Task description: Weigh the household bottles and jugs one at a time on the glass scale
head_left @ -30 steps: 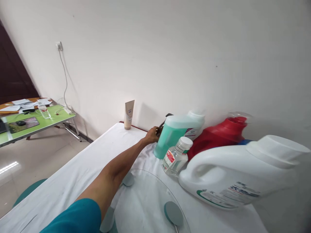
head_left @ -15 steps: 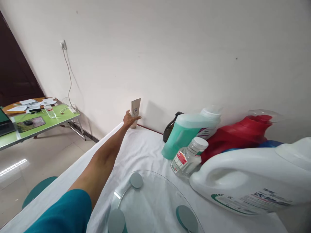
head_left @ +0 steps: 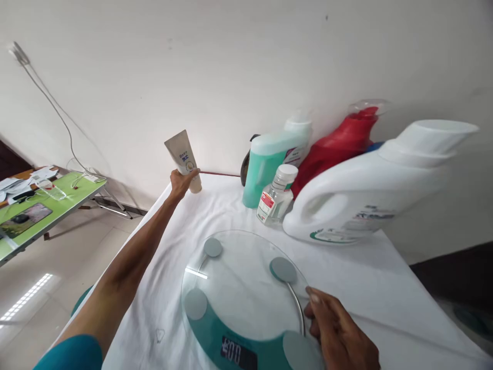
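Far left I see a green folding bench (head_left: 57, 192) against the wall, strewn with papers and a clear bottle. Next comes my left hand (head_left: 180, 183), arm stretched out over the white-clothed bench (head_left: 385, 277). Its grip is closed around the lower end of a beige squeeze tube with blue lettering (head_left: 184, 156), which is lifted clear of the cloth, tilted with its flat crimped end up and leaning left, in front of the white wall. Nearer to me, in the middle of the cloth, lies a round glass weighing scale with a teal base and four grey pads (head_left: 239, 288); its dark display at the near edge shows digits that I cannot read surely. At the scale's right rim rests my right hand (head_left: 341, 334), fingertips touching the glass edge, its grip loosely curled and holding nothing. Behind the scale, along the wall, stand a dark bottle (head_left: 245, 167), a translucent jug of green liquid (head_left: 269, 164), a small clear bottle with a white cap and red label (head_left: 275, 198), a red jug (head_left: 339, 146), and a large white detergent jug with a handle (head_left: 370, 190), crowded close together.
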Motion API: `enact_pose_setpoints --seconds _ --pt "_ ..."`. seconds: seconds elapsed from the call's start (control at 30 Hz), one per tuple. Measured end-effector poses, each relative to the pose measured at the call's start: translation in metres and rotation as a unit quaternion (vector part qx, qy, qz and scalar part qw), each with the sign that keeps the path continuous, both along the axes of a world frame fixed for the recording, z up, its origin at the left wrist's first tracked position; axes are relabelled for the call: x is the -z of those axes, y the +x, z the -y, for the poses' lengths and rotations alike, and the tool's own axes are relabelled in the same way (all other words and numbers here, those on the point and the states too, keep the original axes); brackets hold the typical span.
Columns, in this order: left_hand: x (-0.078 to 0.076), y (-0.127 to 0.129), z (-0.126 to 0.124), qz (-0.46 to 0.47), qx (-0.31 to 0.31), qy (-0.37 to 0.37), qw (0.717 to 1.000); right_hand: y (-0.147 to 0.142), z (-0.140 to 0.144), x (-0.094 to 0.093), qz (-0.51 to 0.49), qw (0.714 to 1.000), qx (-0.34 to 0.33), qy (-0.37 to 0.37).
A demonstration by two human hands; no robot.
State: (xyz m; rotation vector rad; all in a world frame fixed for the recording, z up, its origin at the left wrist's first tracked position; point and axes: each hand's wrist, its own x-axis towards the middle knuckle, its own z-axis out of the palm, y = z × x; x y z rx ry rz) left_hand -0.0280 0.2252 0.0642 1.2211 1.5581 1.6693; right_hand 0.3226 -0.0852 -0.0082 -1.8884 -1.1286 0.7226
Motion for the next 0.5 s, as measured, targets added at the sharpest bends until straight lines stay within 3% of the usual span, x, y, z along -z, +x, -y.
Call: enact_pose_setpoints --seconds 0.13,0.27,0.37,0.5 --pt "-0.018 0.029 0.088 0.013 0.136 0.008 0.991 -0.004 -0.003 -0.007 0.010 1.000 -0.020 0.010" --pt "-0.019 0.071 0.168 0.021 0.245 -0.022 0.969 -0.010 -0.002 -0.012 -0.007 0.999 -0.029 0.021" --pt "-0.010 0.093 0.206 0.022 0.298 -0.044 0.953 -0.013 0.001 -0.014 -0.017 0.998 -0.036 0.038" --pt "0.000 0.101 0.231 -0.005 0.336 -0.048 0.941 -0.016 0.003 -0.017 -0.011 0.998 -0.044 0.044"
